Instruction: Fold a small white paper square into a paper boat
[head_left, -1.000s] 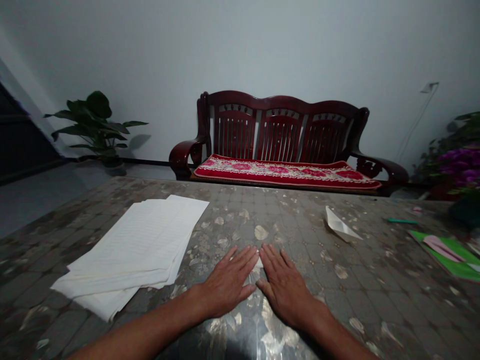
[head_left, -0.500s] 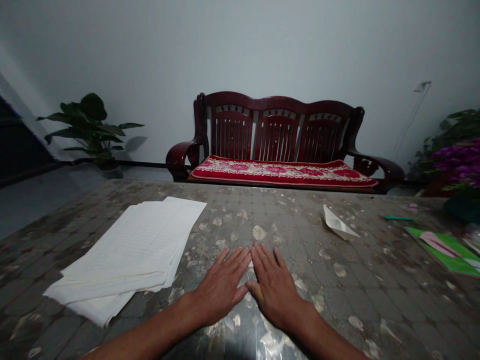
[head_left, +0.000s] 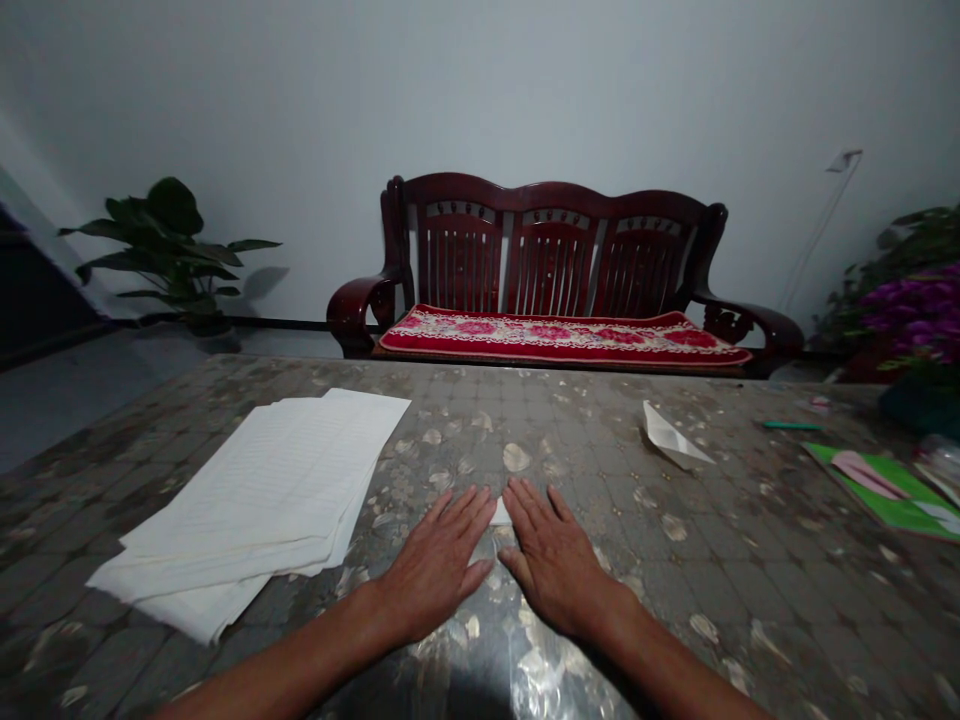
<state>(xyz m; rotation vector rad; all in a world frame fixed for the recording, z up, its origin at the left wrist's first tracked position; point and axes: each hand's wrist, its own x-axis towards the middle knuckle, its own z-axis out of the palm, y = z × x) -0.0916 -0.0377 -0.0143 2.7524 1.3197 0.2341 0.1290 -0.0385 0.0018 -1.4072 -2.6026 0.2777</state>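
White paper (head_left: 501, 512) shows as a small piece on the patterned table (head_left: 622, 610), between the fingers of the left hand (head_left: 441, 560) and the right hand (head_left: 551, 555); both lie palm down, fingers extended, a narrow gap between them, and they may hide more of it. At the far right, a dark pot (head_left: 919, 402) holds purple flowers (head_left: 915, 312); beyond the table at left, another pot (head_left: 214, 335) holds a leafy plant (head_left: 169, 245). A stack of sheets (head_left: 255, 490) lies left of the hands. To their right stand a folded paper piece (head_left: 673, 438), a teal stick (head_left: 791, 426) and a green sheet (head_left: 874, 490) bearing a pink piece (head_left: 868, 473). Behind the table is a wooden bench (head_left: 555, 245) with a red cover (head_left: 562, 335).
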